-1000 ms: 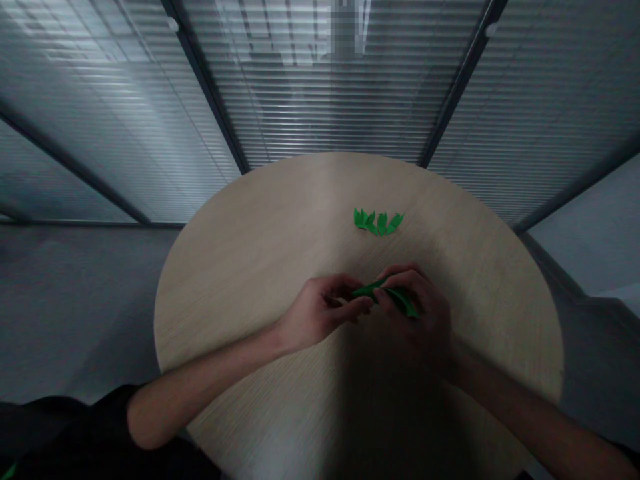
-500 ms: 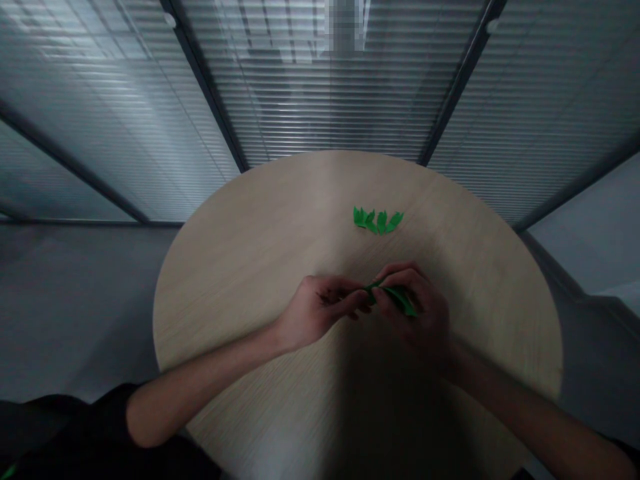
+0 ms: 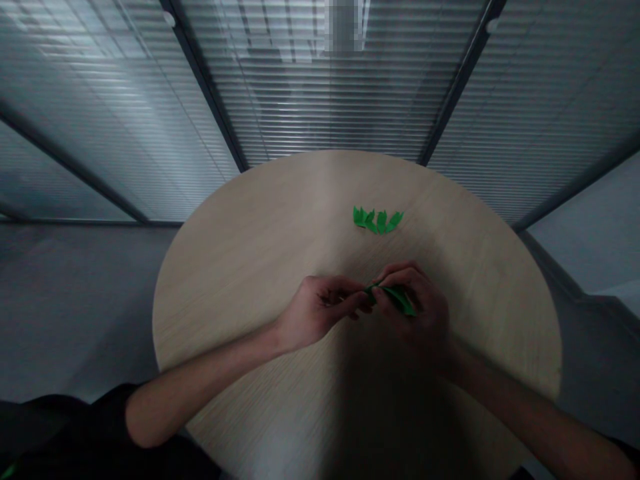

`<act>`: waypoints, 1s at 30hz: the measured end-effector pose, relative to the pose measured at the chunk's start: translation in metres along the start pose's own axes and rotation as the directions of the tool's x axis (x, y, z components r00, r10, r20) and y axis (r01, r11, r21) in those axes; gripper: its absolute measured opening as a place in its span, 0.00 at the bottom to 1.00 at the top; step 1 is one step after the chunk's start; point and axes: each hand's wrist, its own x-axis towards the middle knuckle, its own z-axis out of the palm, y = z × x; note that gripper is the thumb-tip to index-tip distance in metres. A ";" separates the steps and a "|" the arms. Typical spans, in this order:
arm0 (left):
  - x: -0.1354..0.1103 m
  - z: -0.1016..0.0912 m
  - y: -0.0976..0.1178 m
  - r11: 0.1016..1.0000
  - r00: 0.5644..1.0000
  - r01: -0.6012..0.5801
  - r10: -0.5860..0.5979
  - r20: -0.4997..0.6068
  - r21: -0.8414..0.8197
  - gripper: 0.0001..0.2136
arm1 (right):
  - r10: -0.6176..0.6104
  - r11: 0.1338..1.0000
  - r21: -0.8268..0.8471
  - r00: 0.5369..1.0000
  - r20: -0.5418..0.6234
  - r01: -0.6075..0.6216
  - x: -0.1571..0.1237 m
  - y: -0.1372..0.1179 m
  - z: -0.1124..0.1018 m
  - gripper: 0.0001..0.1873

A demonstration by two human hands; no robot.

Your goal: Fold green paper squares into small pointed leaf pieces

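A round table with a pale, wood-grain laminate top (image 3: 235, 293) occupies the centre of the view; its far edge meets the base of the partition. Behind it stand floor-to-ceiling glazed panels with horizontal grey slatted blinds (image 3: 330, 93), divided by slim dark metal mullions (image 3: 205, 87). A smooth grey floor (image 3: 75, 313) extends beyond the table's left edge. Diffuse, subdued light falls across the far half of the tabletop; the near half lies in shadow.
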 end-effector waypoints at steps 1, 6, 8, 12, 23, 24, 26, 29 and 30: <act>0.000 0.000 0.000 1.000 1.000 -0.001 0.001 0.001 0.008 0.12 | 0.008 1.000 0.007 1.000 -0.001 -0.008 0.000 0.000 0.000 0.06; -0.001 -0.002 0.003 0.997 1.000 -0.009 0.009 0.009 0.075 0.12 | 0.085 0.996 0.037 0.996 0.025 -0.086 -0.004 0.000 -0.001 0.09; -0.002 -0.002 0.002 0.995 1.000 -0.021 0.020 0.012 0.093 0.12 | 0.096 0.995 0.031 0.994 0.046 -0.097 -0.004 0.001 -0.001 0.11; -0.003 -0.003 0.001 0.988 0.999 -0.049 0.048 0.006 0.148 0.11 | 0.069 0.997 0.029 0.992 0.108 -0.073 -0.003 0.002 -0.003 0.14; -0.004 -0.005 0.004 0.956 0.991 -0.127 0.132 -0.003 0.264 0.08 | 0.022 1.000 0.016 0.983 0.184 -0.025 0.005 0.003 -0.007 0.01; -0.004 -0.005 0.003 0.953 0.990 -0.133 0.140 -0.008 0.271 0.08 | 0.012 1.000 0.010 0.982 0.190 -0.014 0.006 0.003 -0.008 0.02; -0.004 -0.005 0.003 0.951 0.989 -0.136 0.147 -0.017 0.279 0.08 | -0.008 1.000 0.002 0.980 0.198 0.008 0.007 0.002 -0.008 0.03; -0.003 -0.004 0.003 0.948 0.988 -0.129 0.147 -0.040 0.291 0.09 | -0.018 1.000 -0.006 0.982 0.187 0.019 0.007 0.003 -0.008 0.03; -0.003 -0.004 0.004 0.947 0.988 -0.126 0.147 -0.050 0.296 0.09 | -0.013 1.000 -0.009 0.984 0.180 0.015 0.006 0.004 -0.008 0.03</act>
